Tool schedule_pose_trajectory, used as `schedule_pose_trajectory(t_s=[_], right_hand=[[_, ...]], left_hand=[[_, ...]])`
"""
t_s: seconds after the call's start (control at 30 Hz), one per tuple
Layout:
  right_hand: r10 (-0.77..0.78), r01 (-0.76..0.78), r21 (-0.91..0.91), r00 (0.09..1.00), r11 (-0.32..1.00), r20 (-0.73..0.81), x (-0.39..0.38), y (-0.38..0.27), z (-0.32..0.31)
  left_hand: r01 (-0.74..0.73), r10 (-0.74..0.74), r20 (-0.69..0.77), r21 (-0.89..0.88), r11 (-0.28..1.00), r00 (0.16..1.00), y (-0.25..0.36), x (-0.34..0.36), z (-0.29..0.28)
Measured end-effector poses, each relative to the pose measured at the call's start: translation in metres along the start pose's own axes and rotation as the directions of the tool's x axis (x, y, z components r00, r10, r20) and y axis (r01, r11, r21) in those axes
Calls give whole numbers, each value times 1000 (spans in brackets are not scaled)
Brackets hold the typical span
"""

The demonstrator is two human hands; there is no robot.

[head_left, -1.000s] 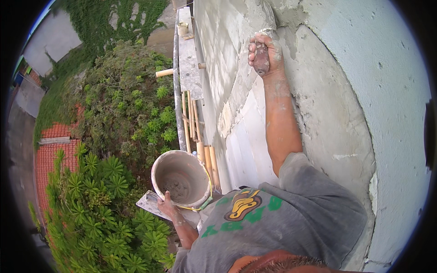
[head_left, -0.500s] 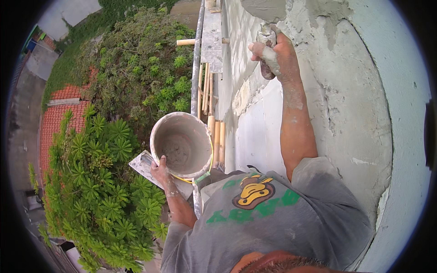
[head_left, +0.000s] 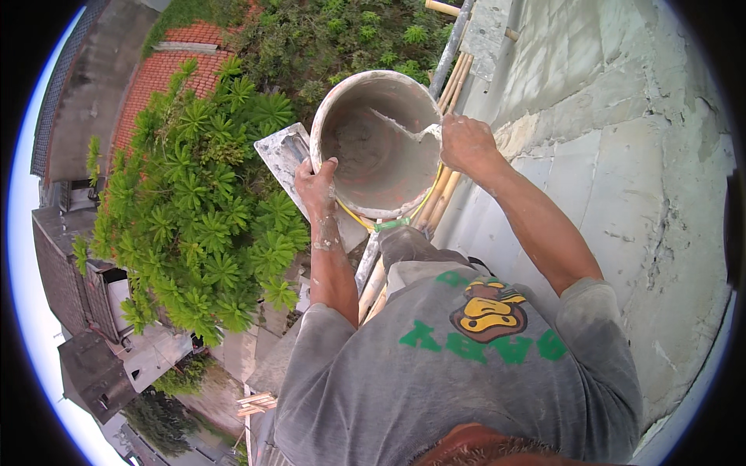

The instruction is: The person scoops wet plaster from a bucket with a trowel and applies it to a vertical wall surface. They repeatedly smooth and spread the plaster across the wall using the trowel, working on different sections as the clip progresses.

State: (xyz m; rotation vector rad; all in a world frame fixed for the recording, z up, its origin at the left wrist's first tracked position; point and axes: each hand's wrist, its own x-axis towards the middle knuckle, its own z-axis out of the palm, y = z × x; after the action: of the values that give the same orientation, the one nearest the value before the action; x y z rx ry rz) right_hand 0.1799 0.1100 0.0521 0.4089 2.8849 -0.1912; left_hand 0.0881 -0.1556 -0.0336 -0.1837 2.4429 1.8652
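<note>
- One stretch of red tiled roof (head_left: 163, 101) lies far below at the left, with leafy green trees (head_left: 210, 233) spreading between it and the work.
- Next I see a pale, mortar-smeared flat board (head_left: 272, 151), jutting out beside the bucket. It looks stiff and thin; whether the left hand also bears it, I cannot tell.
- The left hand (head_left: 317, 189) clasps the near-left rim of the bucket, thumb over the lip, fingers hidden behind.
- The bucket (head_left: 317, 116) sits before the person's body, mouth tipped toward us. Its wall looks firm; with only a low layer inside, I'd judge it moderate in weight, bottom-heavy and easy to tilt. The rim gives the surest hold, though wet smears could make it slick.
- Grey mortar (head_left: 357, 144) clings to its bottom, seemingly soft, heavy and sticky.
- A yellow handle with a green grip (head_left: 392, 224) hangs at the near side, unheld.
- The trowel (head_left: 408, 130) dips inside the bucket, blade nearly edge-on. It should feel light and rigid; its handle is the place to hold.
- The right hand (head_left: 468, 146) is clenched around that handle, at the right rim.
- Bamboo poles (head_left: 443, 198) run behind, beside the rough grey wall (head_left: 598, 179).
</note>
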Motion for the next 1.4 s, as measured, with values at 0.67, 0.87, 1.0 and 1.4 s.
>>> schedule_pose_trajectory(t_s=[0.67,0.87,1.0,1.4], right_hand=[[-134,134,16,991,991,28,-3,-12,39],[-348,338,117,933,934,86,-13,-26,49],[-364,310,247,906,918,216,3,-14,68],[-251,-266,806,858,529,448,21,-15,28]], left_hand=[[3,22,69,-345,939,997,41,-36,7],[-40,56,58,-250,967,997,54,-43,8],[-22,42,59,-305,952,997,51,-44,5],[13,20,53,-560,829,998,58,-45,12]])
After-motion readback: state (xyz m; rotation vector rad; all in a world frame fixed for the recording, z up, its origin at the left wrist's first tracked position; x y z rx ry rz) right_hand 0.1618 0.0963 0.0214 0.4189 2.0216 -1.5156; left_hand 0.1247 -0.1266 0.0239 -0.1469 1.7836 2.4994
